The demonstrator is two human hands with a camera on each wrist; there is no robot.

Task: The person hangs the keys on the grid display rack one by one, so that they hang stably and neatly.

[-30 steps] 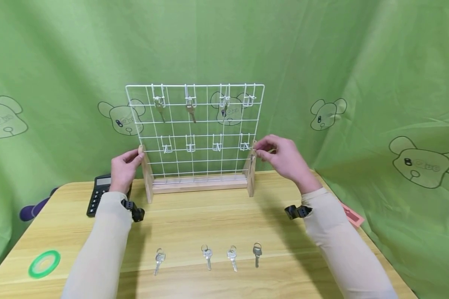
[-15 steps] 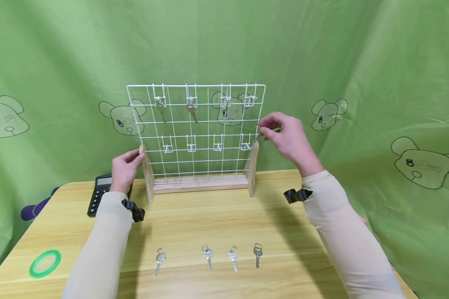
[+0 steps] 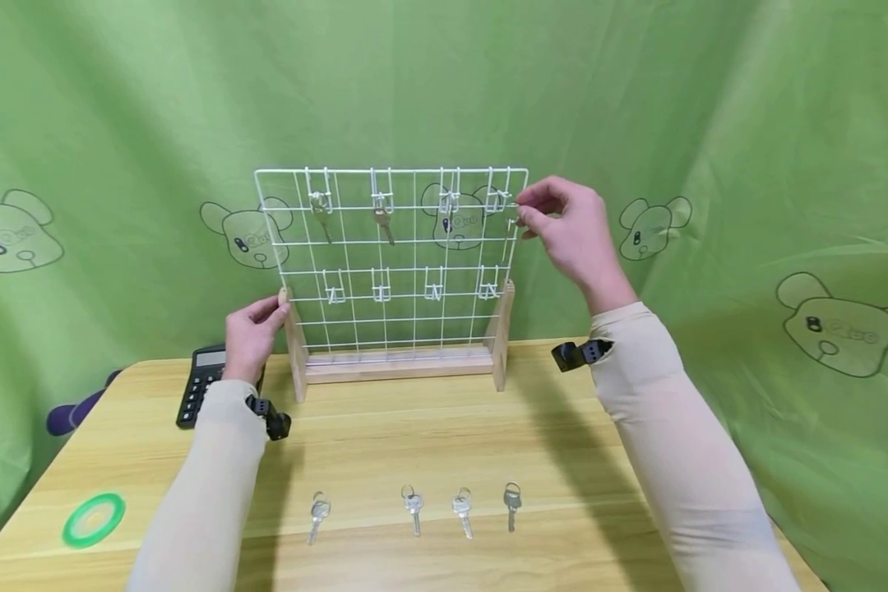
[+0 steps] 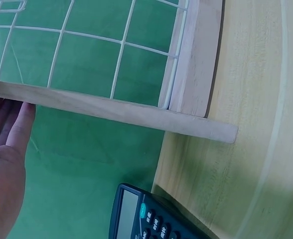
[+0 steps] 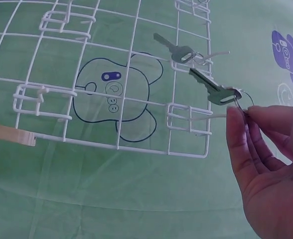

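Hanging near the upper-right wire hook (image 5: 201,118), the flat metal key (image 5: 215,92) should prove light, stiff and prone to swing, best held by its ring (image 5: 251,95), which the right hand (image 5: 273,154) pinches between closed fingertips (the left hand (image 3: 250,337) grips the wooden upright (image 3: 294,349)).

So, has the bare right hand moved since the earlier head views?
Yes: the right hand rose beside the white wire grid, toward its top corner.

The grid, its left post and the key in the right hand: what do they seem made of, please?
Grid: probably metal wire with a smooth white coating; its rods are thin and even.
Left post: pale wood, seemingly unvarnished; faint grain shows.
Key: likely bare grey metal; its thin blade is toothed.
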